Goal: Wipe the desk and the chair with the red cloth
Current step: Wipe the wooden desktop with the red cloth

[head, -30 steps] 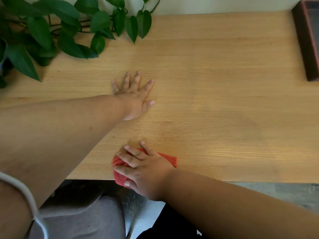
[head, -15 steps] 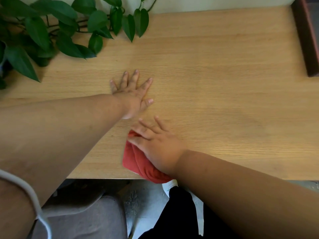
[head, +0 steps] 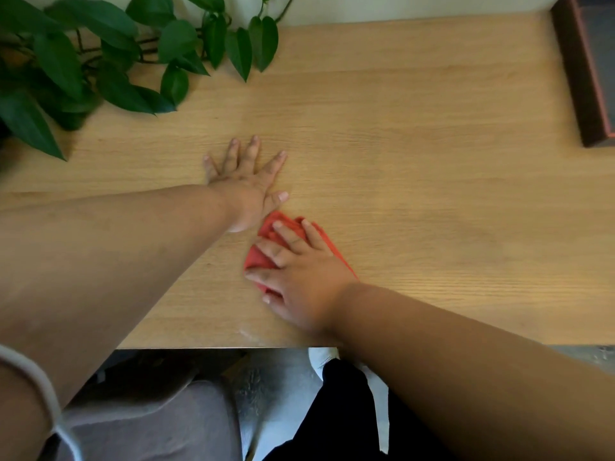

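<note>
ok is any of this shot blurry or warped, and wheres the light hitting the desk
Head view: the plant leaves at top left are smeared by motion blur, while the left hand and the right hand on the red cloth are fairly sharp; the wide lens bows the desk edges and stretches both forearms; soft, even light with a brighter patch at lower right, no hard glare.
</note>
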A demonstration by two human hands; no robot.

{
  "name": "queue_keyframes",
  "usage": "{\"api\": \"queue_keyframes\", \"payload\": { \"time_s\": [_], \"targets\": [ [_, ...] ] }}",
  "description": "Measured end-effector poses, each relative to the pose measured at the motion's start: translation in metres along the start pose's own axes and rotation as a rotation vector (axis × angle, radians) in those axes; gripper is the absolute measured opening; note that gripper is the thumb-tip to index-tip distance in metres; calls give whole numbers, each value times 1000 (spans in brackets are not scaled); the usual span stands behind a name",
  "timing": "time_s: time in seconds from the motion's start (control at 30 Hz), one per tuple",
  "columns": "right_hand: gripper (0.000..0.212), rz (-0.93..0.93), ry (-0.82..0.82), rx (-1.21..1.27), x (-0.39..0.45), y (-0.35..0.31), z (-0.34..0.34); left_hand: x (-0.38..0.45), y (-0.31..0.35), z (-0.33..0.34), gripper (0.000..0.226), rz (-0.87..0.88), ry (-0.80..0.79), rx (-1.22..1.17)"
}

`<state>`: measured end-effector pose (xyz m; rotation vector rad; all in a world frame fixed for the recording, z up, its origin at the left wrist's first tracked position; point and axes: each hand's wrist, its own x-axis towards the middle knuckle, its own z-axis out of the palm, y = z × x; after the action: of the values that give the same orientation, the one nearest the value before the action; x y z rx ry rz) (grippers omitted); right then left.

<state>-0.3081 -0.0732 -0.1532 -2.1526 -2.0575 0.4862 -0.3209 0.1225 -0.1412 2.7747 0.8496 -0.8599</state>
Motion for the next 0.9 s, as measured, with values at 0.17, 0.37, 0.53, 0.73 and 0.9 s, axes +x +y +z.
{"api": "queue_keyframes", "payload": {
  "time_s": [0.17, 0.37, 0.53, 0.73, 0.9],
  "targets": [
    [58, 510, 94, 20, -31, 62, -17, 1, -6, 2, 70, 13, -6, -5],
    [68, 1053, 136, -35, -134, 168, -42, 7, -6, 7, 69, 23, 10, -7],
    [65, 928, 152, -32, -112, 147, -38, 5, -2, 0, 70, 29, 11, -11],
    [56, 99, -25, 58, -20, -15, 0, -1, -1, -3, 70, 30, -5, -7],
    [55, -226, -150, -28, 17, -84, 15, 1, -3, -3, 71, 33, -9, -6]
  ]
}}
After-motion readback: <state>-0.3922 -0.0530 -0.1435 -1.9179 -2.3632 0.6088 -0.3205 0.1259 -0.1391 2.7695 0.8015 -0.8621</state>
